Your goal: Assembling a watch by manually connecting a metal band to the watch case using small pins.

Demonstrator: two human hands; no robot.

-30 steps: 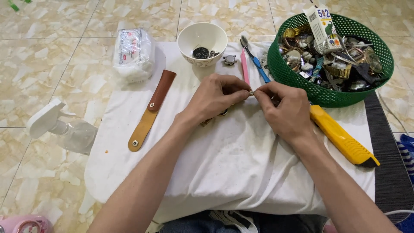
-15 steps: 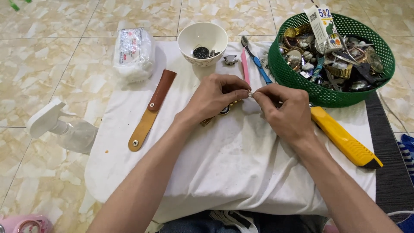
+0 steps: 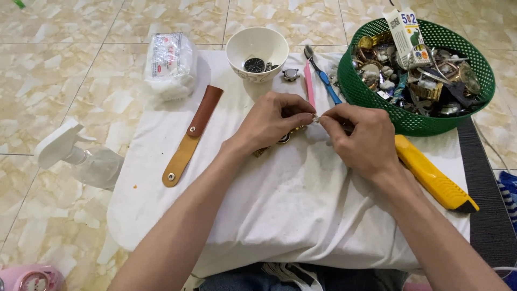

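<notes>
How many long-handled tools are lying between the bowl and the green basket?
2: a pink tool beside a blue tool, right of the bowl. The hands may hide others.

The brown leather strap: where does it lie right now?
In the head view the brown leather strap lies slanted on the white cloth, left of the left hand, between the wrapped white packet and the white bowl.

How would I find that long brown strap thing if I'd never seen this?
Find the white cloth spread over the tiled floor. On its left side, left of the person's left hand, lies the leather strap. It's the only flat two-tone brown strip, with metal snaps.
</notes>
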